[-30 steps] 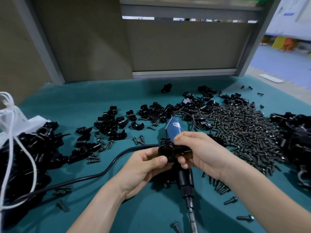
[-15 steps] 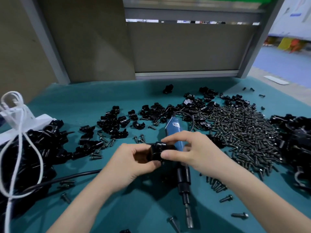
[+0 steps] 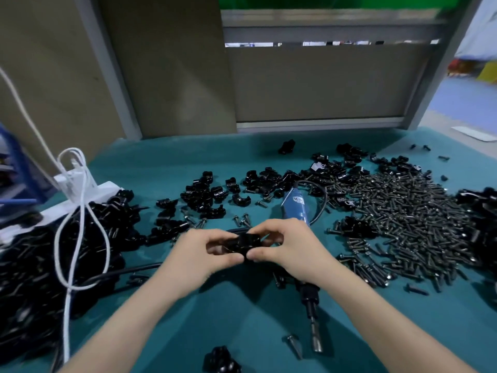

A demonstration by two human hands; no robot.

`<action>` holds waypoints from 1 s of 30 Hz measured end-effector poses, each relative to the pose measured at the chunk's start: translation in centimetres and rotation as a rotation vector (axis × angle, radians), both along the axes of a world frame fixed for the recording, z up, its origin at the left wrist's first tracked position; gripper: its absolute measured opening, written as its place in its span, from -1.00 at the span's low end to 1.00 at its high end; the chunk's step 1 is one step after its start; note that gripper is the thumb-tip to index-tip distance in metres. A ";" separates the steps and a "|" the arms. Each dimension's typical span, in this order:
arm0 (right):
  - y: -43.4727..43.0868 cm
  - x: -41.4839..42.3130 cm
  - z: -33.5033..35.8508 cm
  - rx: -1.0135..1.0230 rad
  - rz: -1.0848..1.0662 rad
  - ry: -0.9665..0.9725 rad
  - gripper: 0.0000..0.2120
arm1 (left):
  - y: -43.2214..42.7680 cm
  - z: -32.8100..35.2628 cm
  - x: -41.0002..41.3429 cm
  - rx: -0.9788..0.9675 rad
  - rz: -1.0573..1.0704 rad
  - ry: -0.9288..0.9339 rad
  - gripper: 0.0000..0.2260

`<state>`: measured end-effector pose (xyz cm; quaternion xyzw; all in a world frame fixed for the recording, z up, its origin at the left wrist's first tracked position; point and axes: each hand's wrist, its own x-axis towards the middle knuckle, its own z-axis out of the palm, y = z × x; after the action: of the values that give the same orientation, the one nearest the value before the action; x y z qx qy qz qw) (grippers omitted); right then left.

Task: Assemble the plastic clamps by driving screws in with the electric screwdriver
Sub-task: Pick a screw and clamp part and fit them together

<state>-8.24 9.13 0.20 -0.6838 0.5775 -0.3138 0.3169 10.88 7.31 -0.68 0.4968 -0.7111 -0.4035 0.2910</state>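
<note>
Both hands meet over the middle of the teal mat [image 3: 242,319]. On my feed they share one black plastic clamp [image 3: 242,242]. The left hand [image 3: 199,254] pinches its left end between thumb and curled fingers, and the right hand [image 3: 290,249] pinches the right end the same way. The clamp is held just above the mat; I cannot tell whether a screw sits in it.

Taking the clamp as the centre of the dial, the electric screwdriver [image 3: 297,204] lies flat on the mat. Its blue body shows at 1 o'clock, its middle is hidden under the right hand, and its metal bit [image 3: 316,340] points out toward 5 o'clock. A single screw [image 3: 293,344] lies just beside the bit. The black cord [image 3: 121,274] of the tool runs off toward 8 o'clock.

From 2 to 4 o'clock spreads the big pile of screws [image 3: 403,216]. Loose clamp halves [image 3: 209,195] are scattered from 11 to 1 o'clock, with a few stray screws among them. A dense heap of black clamps [image 3: 32,265] fills the 9 o'clock side, with a looped white cable [image 3: 80,211] draped over it. One more clamp piece [image 3: 222,359] sits at 6 o'clock, near the bottom edge between the forearms.
</note>
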 end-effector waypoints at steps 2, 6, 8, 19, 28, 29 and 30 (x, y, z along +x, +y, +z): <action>-0.1 0.0 -0.2 0.037 -0.033 -0.027 -0.75 | 0.4 -1.3 -0.4 0.126 0.024 0.249 -0.74; -0.5 0.1 0.1 0.077 -0.057 -0.023 -0.74 | 0.4 -2.4 -0.9 0.146 0.072 0.414 -0.73; -0.8 0.1 0.3 0.098 -0.046 -0.004 -0.76 | 0.5 -2.7 -0.9 0.148 0.096 0.439 -0.74; -1.2 -0.3 1.0 0.097 0.057 0.145 -0.80 | 0.1 -3.2 -0.5 0.159 0.074 0.512 -0.72; -1.7 -0.3 1.1 0.090 0.092 0.186 -0.80 | 0.1 -3.2 -0.4 0.170 0.071 0.528 -0.72; -1.7 -0.3 1.1 0.095 0.096 0.183 -0.80 | 0.1 -3.1 -0.4 0.173 0.066 0.533 -0.72; -1.7 -0.3 1.1 0.100 0.100 0.183 -0.79 | 0.2 -3.1 -0.5 0.176 0.058 0.541 -0.72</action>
<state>-8.57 7.46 1.30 -0.7209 0.5841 -0.2048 0.3117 10.41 7.48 -3.78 0.4146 -0.5556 -0.5730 0.4372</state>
